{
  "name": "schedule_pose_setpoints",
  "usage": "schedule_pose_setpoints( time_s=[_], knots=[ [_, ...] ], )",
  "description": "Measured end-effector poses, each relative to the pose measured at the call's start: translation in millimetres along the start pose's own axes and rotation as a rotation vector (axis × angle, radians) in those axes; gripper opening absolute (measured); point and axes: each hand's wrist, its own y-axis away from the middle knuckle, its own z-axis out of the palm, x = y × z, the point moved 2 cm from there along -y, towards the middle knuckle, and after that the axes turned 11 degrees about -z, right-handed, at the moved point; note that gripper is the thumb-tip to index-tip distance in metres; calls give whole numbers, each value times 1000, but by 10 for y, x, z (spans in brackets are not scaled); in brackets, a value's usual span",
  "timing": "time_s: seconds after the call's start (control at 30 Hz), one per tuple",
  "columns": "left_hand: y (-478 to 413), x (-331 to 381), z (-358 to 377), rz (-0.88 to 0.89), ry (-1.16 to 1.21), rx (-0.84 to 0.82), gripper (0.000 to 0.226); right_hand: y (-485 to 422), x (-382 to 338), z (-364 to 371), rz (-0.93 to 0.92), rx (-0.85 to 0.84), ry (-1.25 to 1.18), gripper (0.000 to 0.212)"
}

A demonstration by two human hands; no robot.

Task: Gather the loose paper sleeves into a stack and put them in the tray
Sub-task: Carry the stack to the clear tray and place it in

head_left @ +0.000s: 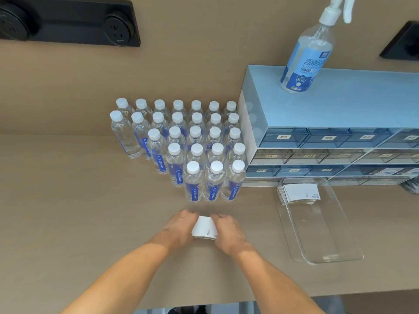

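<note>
Paper sleeves [204, 228], white, flat and tapered with a small printed mark near one edge, sit as a short stack on the tan tabletop [68, 211] at the near centre, pressed between both hands. At the far left a black socket strip [68, 21] is set into the surface, well apart from the work. Moving right, the left hand [179, 225] curls its fingers against the stack's left side, gripping it. Beyond the hands stands a block of clear plastic water bottles [192, 146] with white caps and blue labels. The right hand [227, 231] closes on the stack's right side; the two-sided squeeze looks meant to square the edges before carrying. Further right lies a clear rectangular plastic tray [322, 245], already holding another batch of white sleeves [300, 193] at its far end, with bare room nearer. Behind it sits a pale blue drawer cabinet [340, 103] with a clear blue-labelled spray bottle [306, 57] on top. The stack probably goes into the tray next.
</note>
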Motion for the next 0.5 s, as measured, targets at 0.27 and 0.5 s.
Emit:
schedule_pose_setpoints(
  time_s=[0.27,0.5],
  knots=[
    [59,-6,34,-46,158,-38,65,-7,86,24,-15,-77,-154,67],
    [214,-359,-215,-528,1063,-319,102,227,402,-423,531,55,-1041,94]
  ],
)
